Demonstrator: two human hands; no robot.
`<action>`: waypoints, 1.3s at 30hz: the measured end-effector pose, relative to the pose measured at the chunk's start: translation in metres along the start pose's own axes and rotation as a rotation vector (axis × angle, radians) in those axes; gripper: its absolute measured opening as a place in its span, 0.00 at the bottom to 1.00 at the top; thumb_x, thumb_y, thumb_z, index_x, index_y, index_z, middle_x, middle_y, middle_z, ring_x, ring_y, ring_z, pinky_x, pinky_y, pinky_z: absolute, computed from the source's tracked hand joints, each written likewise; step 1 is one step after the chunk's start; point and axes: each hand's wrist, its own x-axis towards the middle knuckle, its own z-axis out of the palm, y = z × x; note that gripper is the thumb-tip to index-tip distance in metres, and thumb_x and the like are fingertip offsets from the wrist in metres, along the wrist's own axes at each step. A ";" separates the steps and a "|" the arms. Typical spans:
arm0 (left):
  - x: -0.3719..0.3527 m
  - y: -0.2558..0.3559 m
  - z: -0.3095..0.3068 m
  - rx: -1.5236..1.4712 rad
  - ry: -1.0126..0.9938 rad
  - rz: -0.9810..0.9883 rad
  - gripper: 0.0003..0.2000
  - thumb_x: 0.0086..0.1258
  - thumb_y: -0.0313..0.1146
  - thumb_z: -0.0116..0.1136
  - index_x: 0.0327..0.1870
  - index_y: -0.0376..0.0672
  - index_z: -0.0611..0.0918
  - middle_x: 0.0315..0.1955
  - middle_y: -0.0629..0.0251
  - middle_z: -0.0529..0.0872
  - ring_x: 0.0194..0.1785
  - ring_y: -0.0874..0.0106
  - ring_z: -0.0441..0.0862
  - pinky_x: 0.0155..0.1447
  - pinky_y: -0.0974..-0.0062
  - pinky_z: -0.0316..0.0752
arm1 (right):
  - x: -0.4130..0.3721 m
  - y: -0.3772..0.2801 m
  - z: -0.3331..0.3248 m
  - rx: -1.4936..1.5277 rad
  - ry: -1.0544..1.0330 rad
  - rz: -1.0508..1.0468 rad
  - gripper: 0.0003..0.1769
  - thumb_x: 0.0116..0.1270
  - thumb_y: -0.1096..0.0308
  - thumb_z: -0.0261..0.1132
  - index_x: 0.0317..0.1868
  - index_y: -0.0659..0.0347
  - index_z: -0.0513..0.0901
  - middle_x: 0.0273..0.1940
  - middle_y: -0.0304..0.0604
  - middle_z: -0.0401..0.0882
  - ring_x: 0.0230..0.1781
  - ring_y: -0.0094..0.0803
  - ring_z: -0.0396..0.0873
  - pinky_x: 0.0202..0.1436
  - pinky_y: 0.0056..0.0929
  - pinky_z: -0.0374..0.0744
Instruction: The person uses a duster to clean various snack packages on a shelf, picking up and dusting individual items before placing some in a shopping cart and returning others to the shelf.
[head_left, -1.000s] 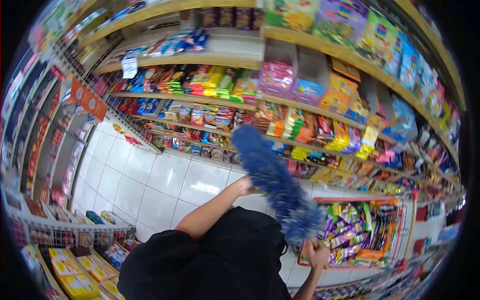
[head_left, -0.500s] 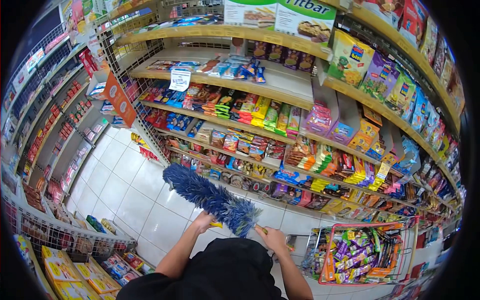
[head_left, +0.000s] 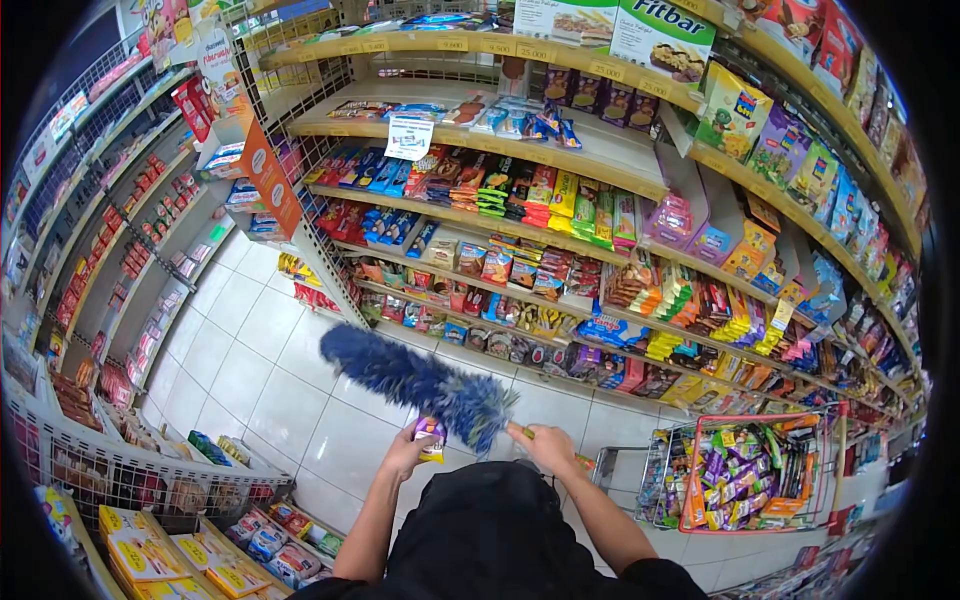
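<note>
Blue duster (head_left: 412, 382), tip against snack shelves (head_left: 615, 148) one second ago, now swung left, seen against floor tiles (head_left: 345, 445). Right hand (head_left: 547, 448) farther from shopping cart (head_left: 657, 485). Purple-and-yellow packet (head_left: 431, 438) in left hand (head_left: 403, 453) plainly visible; only yellow edge earlier.

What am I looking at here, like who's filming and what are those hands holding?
There's no machine here: a person wears one camera on the head, looking forward and down, so every picture shows that view. The right hand grips a blue duster by its handle; the left hand holds a small purple-and-yellow packet. Ahead, snacks sit on shelves above a tiled floor. To the right stands a cart piled with more snacks.
</note>
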 end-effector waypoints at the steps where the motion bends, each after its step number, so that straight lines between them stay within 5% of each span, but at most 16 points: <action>1: -0.002 0.001 -0.001 0.029 0.004 0.035 0.22 0.58 0.22 0.60 0.55 0.40 0.73 0.38 0.66 0.81 0.38 0.73 0.81 0.39 0.73 0.78 | 0.002 0.001 0.000 -0.022 0.042 0.030 0.31 0.61 0.34 0.51 0.34 0.55 0.84 0.27 0.55 0.81 0.34 0.51 0.80 0.40 0.46 0.76; 4: -0.001 -0.002 -0.012 0.172 0.023 0.213 0.33 0.52 0.25 0.64 0.63 0.43 0.68 0.37 0.61 0.82 0.40 0.69 0.81 0.42 0.72 0.77 | 0.009 -0.001 -0.010 -0.059 0.145 0.091 0.32 0.62 0.34 0.50 0.35 0.56 0.83 0.26 0.55 0.81 0.32 0.51 0.80 0.38 0.45 0.76; 7: -0.014 0.016 -0.021 0.979 0.306 0.483 0.37 0.48 0.26 0.66 0.64 0.43 0.66 0.37 0.52 0.82 0.38 0.62 0.82 0.41 0.68 0.76 | 0.007 0.005 -0.013 -0.027 0.132 0.092 0.32 0.62 0.34 0.50 0.34 0.55 0.83 0.25 0.55 0.80 0.31 0.51 0.80 0.37 0.46 0.76; 8: -0.016 0.020 -0.025 1.039 0.345 0.526 0.38 0.45 0.28 0.67 0.63 0.42 0.67 0.32 0.49 0.83 0.35 0.56 0.82 0.40 0.65 0.76 | 0.003 0.004 -0.015 -0.002 0.128 0.078 0.31 0.62 0.34 0.51 0.33 0.55 0.83 0.24 0.55 0.80 0.30 0.52 0.79 0.36 0.46 0.76; 12: -0.019 0.035 -0.030 1.115 0.434 0.608 0.31 0.46 0.28 0.68 0.56 0.40 0.72 0.25 0.53 0.84 0.29 0.60 0.83 0.37 0.67 0.76 | -0.015 -0.014 -0.029 0.023 0.108 0.023 0.29 0.61 0.36 0.53 0.31 0.55 0.83 0.22 0.55 0.78 0.28 0.54 0.78 0.32 0.46 0.75; 15: -0.001 0.038 -0.041 0.737 0.343 0.617 0.25 0.48 0.27 0.68 0.50 0.37 0.75 0.27 0.55 0.85 0.29 0.66 0.83 0.36 0.72 0.76 | -0.028 -0.023 -0.022 0.007 0.122 -0.040 0.27 0.62 0.38 0.54 0.31 0.55 0.83 0.22 0.55 0.78 0.27 0.54 0.78 0.32 0.46 0.75; 16: 0.008 0.039 -0.046 0.587 0.289 0.685 0.15 0.55 0.25 0.65 0.44 0.35 0.78 0.29 0.59 0.84 0.30 0.71 0.82 0.36 0.75 0.76 | -0.031 -0.026 -0.019 0.004 0.132 -0.069 0.27 0.62 0.39 0.54 0.32 0.55 0.83 0.21 0.55 0.78 0.27 0.54 0.78 0.32 0.46 0.75; 19: 0.014 0.047 -0.036 -0.208 0.252 0.572 0.11 0.61 0.26 0.58 0.44 0.36 0.75 0.28 0.64 0.80 0.26 0.72 0.79 0.34 0.73 0.77 | -0.035 -0.033 -0.012 -0.002 0.160 -0.129 0.26 0.64 0.40 0.54 0.33 0.56 0.82 0.24 0.54 0.80 0.28 0.52 0.79 0.35 0.46 0.75; 20: 0.019 0.043 -0.045 -0.379 0.236 0.510 0.11 0.66 0.32 0.55 0.47 0.41 0.74 0.28 0.66 0.79 0.31 0.72 0.80 0.39 0.68 0.79 | -0.035 -0.036 -0.014 -0.010 0.171 -0.134 0.26 0.64 0.41 0.54 0.33 0.56 0.82 0.24 0.54 0.80 0.28 0.52 0.79 0.35 0.46 0.75; 21: 0.025 0.037 -0.057 -0.621 0.050 0.543 0.16 0.70 0.37 0.52 0.53 0.39 0.72 0.39 0.62 0.82 0.38 0.70 0.82 0.45 0.70 0.78 | -0.036 -0.040 -0.019 -0.018 0.177 -0.135 0.25 0.64 0.42 0.55 0.32 0.57 0.82 0.24 0.54 0.80 0.27 0.51 0.79 0.34 0.46 0.76; 23: 0.001 0.066 -0.025 -0.928 0.101 0.555 0.15 0.73 0.41 0.46 0.52 0.40 0.73 0.40 0.62 0.82 0.42 0.68 0.81 0.48 0.67 0.78 | -0.041 -0.043 -0.022 -0.031 0.183 -0.156 0.24 0.64 0.43 0.56 0.32 0.57 0.82 0.23 0.54 0.79 0.26 0.51 0.79 0.32 0.46 0.76; 27: 0.044 0.021 -0.052 -0.809 0.051 0.419 0.16 0.73 0.41 0.44 0.52 0.40 0.75 0.44 0.63 0.82 0.46 0.67 0.80 0.52 0.65 0.76 | -0.042 -0.046 -0.014 -0.065 0.222 -0.211 0.24 0.63 0.43 0.56 0.31 0.57 0.81 0.21 0.53 0.78 0.23 0.50 0.79 0.28 0.45 0.75; 31: 0.023 0.002 0.013 -0.606 0.043 0.155 0.16 0.73 0.42 0.43 0.51 0.41 0.76 0.46 0.64 0.81 0.48 0.67 0.79 0.54 0.64 0.75 | -0.032 -0.057 -0.012 -0.063 0.247 -0.201 0.25 0.63 0.42 0.56 0.30 0.58 0.81 0.18 0.53 0.78 0.21 0.49 0.79 0.26 0.44 0.75; 36: 0.055 -0.013 -0.001 -0.951 -0.071 0.202 0.20 0.70 0.47 0.43 0.51 0.40 0.76 0.47 0.59 0.81 0.52 0.61 0.77 0.57 0.59 0.73 | -0.029 -0.059 -0.012 -0.097 0.209 -0.220 0.26 0.63 0.41 0.55 0.31 0.58 0.81 0.18 0.52 0.78 0.21 0.50 0.79 0.26 0.45 0.76; 39: 0.047 0.000 -0.027 -0.825 -0.079 0.279 0.20 0.70 0.46 0.42 0.51 0.40 0.76 0.47 0.58 0.81 0.51 0.60 0.78 0.56 0.59 0.74 | -0.034 -0.054 -0.009 -0.111 0.198 -0.247 0.26 0.63 0.41 0.55 0.31 0.58 0.81 0.18 0.53 0.77 0.22 0.51 0.79 0.27 0.46 0.76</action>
